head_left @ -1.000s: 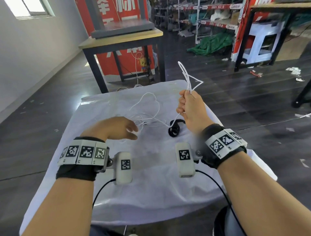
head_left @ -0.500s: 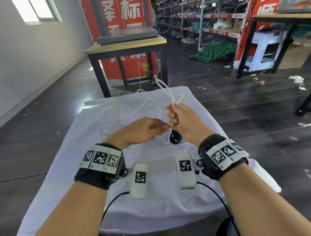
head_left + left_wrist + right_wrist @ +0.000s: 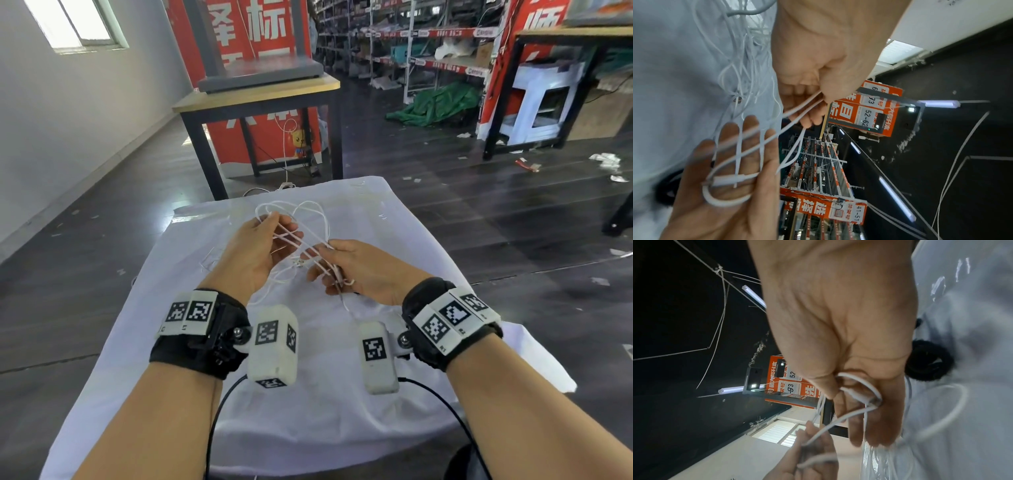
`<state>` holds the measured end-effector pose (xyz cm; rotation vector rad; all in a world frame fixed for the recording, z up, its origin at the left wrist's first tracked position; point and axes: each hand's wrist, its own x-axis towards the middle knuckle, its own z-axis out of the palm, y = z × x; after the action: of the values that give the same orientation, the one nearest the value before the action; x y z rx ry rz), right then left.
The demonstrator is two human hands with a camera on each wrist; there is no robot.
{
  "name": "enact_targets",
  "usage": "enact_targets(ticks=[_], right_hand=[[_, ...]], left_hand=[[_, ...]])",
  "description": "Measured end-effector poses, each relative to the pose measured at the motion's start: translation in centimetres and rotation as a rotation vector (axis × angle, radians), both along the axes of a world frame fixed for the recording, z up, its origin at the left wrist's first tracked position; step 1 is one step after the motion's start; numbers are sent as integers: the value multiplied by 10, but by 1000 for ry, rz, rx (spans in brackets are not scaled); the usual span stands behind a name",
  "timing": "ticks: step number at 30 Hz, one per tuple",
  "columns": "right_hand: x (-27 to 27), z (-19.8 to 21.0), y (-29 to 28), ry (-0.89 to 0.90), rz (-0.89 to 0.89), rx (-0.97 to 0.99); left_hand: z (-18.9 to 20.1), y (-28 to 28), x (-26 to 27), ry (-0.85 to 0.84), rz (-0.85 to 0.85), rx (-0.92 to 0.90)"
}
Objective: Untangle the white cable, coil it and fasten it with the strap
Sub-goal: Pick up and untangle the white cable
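Observation:
The white cable (image 3: 310,203) hangs in loose loops above the white-covered table (image 3: 308,411), stretched between both hands. My left hand (image 3: 281,226) pinches several strands between thumb and fingers, seen close in the left wrist view (image 3: 797,110). My right hand (image 3: 325,263) holds the cable's other part, with the thumb pressing strands and a white connector (image 3: 725,179) against its fingers (image 3: 875,426). More cable trails down onto the cloth. The black strap (image 3: 929,361) lies curled on the cloth beyond the right hand; in the head view the hands hide it.
Behind the table stands a wooden table (image 3: 257,89) with a grey slab on it, in front of red banners. Shelving (image 3: 428,34), a green tarp (image 3: 435,102) and scattered litter are on the dark floor to the right. The cloth's edges fall off on both sides.
The right hand has come down from holding the bundle high. The left hand has left the table, taken hold of strands and drawn them leftward, away from the right hand.

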<state>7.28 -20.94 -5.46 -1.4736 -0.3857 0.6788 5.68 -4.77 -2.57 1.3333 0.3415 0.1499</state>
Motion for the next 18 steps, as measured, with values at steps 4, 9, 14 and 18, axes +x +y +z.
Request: enact_targets(ticks=[4,9,14,18], right_hand=[[5,-5,-2,106,-136,114],[9,-5,-6,82,-298,208],[10,4,-7,116,-287,326],[6,3,-8,34,-106,164]], left_hand=[[0,8,1,-65,52,-207],[-1,8,3,-81,43,-326],[-3,12,5,-71,39,-294],[-2,15,6,-99,89,-260]])
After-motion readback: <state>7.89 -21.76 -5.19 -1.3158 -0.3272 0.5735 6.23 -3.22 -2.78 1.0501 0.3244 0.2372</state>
